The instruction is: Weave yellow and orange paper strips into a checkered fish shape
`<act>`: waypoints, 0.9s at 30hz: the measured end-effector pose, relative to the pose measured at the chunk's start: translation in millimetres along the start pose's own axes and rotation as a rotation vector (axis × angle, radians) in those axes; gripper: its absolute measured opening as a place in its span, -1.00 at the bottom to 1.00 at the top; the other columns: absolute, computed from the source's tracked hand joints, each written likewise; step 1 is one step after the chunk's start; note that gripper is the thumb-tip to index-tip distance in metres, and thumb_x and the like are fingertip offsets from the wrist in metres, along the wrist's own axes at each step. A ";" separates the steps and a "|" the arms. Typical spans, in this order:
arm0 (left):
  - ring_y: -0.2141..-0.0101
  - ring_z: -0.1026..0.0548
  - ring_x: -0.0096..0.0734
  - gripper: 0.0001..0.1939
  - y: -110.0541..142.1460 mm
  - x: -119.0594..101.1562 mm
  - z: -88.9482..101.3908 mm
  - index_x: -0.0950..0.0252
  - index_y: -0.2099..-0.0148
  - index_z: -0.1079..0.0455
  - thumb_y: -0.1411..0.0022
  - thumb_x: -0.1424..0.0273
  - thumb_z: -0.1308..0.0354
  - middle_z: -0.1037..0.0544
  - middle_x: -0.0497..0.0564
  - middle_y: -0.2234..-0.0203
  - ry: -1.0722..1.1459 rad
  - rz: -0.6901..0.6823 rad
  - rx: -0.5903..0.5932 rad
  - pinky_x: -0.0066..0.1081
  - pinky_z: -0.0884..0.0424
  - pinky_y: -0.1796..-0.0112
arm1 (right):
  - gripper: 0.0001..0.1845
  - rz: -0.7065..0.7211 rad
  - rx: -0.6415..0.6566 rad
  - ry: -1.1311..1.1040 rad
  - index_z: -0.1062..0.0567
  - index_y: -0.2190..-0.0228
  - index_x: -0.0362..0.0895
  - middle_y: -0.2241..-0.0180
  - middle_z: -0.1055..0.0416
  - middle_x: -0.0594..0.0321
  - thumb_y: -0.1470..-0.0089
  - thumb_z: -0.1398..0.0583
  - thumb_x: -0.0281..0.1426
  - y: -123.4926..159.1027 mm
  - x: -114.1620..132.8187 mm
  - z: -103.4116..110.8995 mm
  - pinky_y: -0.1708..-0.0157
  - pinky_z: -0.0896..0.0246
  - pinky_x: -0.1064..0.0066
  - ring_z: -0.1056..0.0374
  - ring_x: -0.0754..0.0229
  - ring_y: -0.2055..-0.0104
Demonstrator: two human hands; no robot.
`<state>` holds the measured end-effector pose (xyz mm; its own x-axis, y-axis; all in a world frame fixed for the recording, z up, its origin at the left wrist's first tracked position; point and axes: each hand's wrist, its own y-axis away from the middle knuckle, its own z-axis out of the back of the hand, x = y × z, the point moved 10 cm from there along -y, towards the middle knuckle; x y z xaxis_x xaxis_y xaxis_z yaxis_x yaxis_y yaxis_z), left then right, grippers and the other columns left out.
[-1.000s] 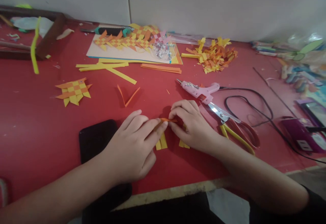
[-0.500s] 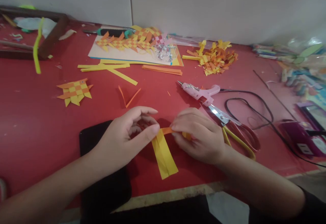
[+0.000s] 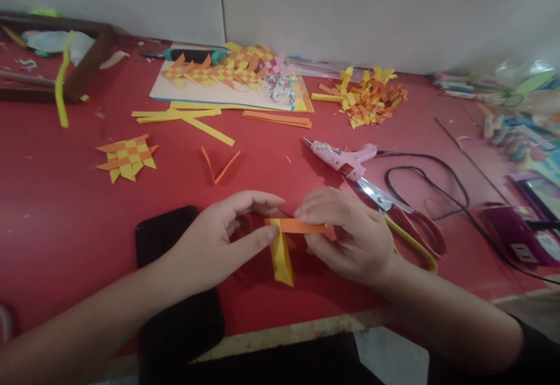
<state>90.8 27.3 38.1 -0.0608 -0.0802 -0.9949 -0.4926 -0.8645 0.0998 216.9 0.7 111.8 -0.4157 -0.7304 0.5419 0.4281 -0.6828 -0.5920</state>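
Note:
My left hand (image 3: 231, 236) pinches the crossing of two paper strips between thumb and fingers. From there a yellow paper strip (image 3: 281, 259) hangs down toward the table's front edge. An orange paper strip (image 3: 301, 226) runs sideways from the crossing to my right hand (image 3: 345, 230), whose thumb and fingers are closed on it. The right fingers partly hide the far end of the orange strip. Left of my hands lies a woven paper fish (image 3: 128, 157) in orange and yellow. A folded orange strip (image 3: 216, 178) rests just beyond my left hand.
A pink glue gun (image 3: 341, 156) and scissors (image 3: 371, 192) lie beyond my right hand, with a black cord (image 3: 455, 175) trailing right. A black phone (image 3: 181, 309) is under my left forearm. Behind are loose yellow strips (image 3: 175, 114), orange strips (image 3: 277, 119) and paper scraps (image 3: 376, 102).
The orange strip now shows longer and flatter between my hands. The yellow strip has turned and appears narrower. My left hand has shifted slightly right and down.

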 end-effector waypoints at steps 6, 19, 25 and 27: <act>0.33 -0.59 -0.54 -0.84 1.3 -7.8 13.6 0.17 0.13 -0.53 -0.21 0.41 -0.32 -0.63 -0.11 0.36 -0.020 -0.086 -0.130 -0.60 -0.49 0.29 | -0.65 -0.249 -0.010 -0.230 -0.32 -0.04 -0.03 0.18 -0.49 0.16 -0.22 -0.16 -0.41 12.4 -23.8 -3.4 0.20 -0.46 0.32 -0.49 0.18 0.17; 0.11 -0.47 -0.29 -0.72 16.6 -44.0 6.0 0.30 0.00 -0.43 -0.28 0.59 -0.05 -0.57 0.06 0.14 -0.809 -0.467 -0.193 -0.26 -0.38 0.04 | -0.71 0.011 0.127 0.261 -0.55 0.28 -0.09 0.17 -0.51 0.13 -0.04 -0.14 -0.65 3.3 -20.5 -15.9 0.05 -0.35 0.13 -0.42 0.08 0.10; 0.31 -0.42 -0.33 -0.79 13.2 -35.0 1.9 0.27 0.10 -0.42 -0.36 0.55 0.02 -0.52 -0.02 0.36 -0.863 -0.436 -0.110 -0.31 -0.33 0.23 | -0.62 -0.049 0.077 0.438 -0.50 0.14 -0.06 0.03 -0.45 0.09 -0.02 -0.14 -0.62 -1.1 -22.5 10.7 -0.08 -0.23 0.00 -0.36 -0.04 -0.04; 0.33 -0.39 -0.32 -0.72 12.9 -32.4 0.7 0.25 0.06 -0.41 -0.35 0.57 0.08 -0.49 -0.02 0.37 -0.862 -0.421 -0.082 -0.31 -0.32 0.26 | -0.65 -0.110 0.062 0.532 -0.48 0.11 -0.04 0.06 -0.47 0.09 -0.09 -0.15 -0.58 -3.3 -33.3 30.1 -0.04 -0.25 0.03 -0.39 -0.03 0.00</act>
<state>85.7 19.0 71.6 -0.5258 0.6087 -0.5942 -0.5597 -0.7736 -0.2972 253.5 26.8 113.7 -0.8022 -0.5579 0.2125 0.3993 -0.7660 -0.5038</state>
